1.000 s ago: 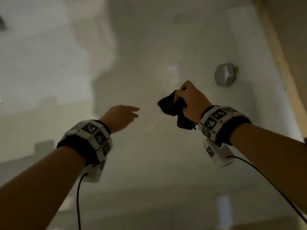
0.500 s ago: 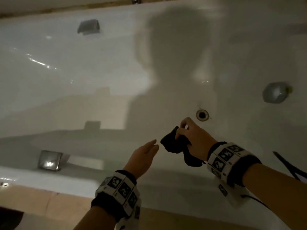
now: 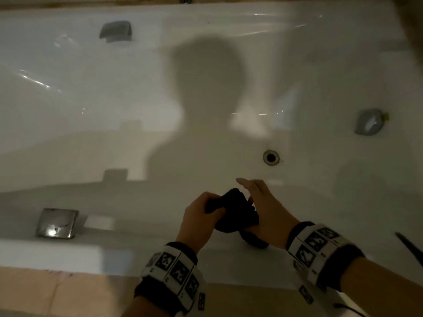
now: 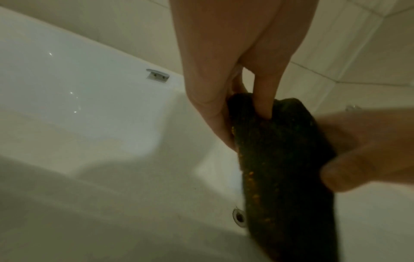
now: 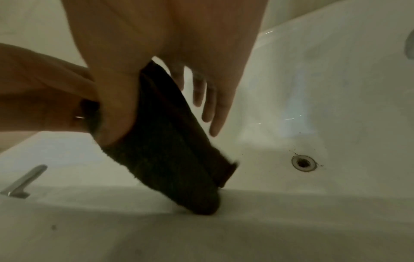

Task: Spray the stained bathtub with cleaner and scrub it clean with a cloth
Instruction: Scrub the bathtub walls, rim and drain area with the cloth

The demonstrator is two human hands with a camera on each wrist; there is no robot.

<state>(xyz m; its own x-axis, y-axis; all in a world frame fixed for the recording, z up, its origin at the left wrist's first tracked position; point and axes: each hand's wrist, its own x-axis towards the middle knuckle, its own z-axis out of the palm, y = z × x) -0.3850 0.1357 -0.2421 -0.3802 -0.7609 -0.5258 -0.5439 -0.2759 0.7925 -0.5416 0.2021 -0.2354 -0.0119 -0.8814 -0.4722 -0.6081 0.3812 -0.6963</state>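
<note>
Dark cloth (image 3: 233, 210) is bunched between both hands, held in the air above the near side of the white bathtub (image 3: 114, 99), not touching it in the head view. In the right wrist view its lower end hangs close to the tub floor; contact there is unclear. Small orange specks show along one edge of the cloth in the left wrist view.

Left hand (image 3: 201, 216): fingers curled round the cloth's left end, thumb pressing into a fold on top. Right hand (image 3: 265, 207): thumb and palm pinch the cloth's right side, the other fingers (image 5: 210, 106) stick out straight and loose past it. The rest of the cloth is hidden behind the palms, so its full size is unreadable.

Drain (image 3: 271, 157) sits in the tub floor beyond the right hand, with a few dark specks around it. An oval metal fitting (image 3: 368, 121) is on the right wall. A square metal fitting (image 3: 57, 223) sits on the near wall to the left, another (image 3: 115, 32) on the far wall. Their function is hard to make out in the dim light.

The person's shadow (image 3: 206, 99) covers the middle of the tub, so any stains there are impossible to judge. Marker bands sit on both wrists. A dark cable (image 3: 409, 247) is cut off at the right edge.
</note>
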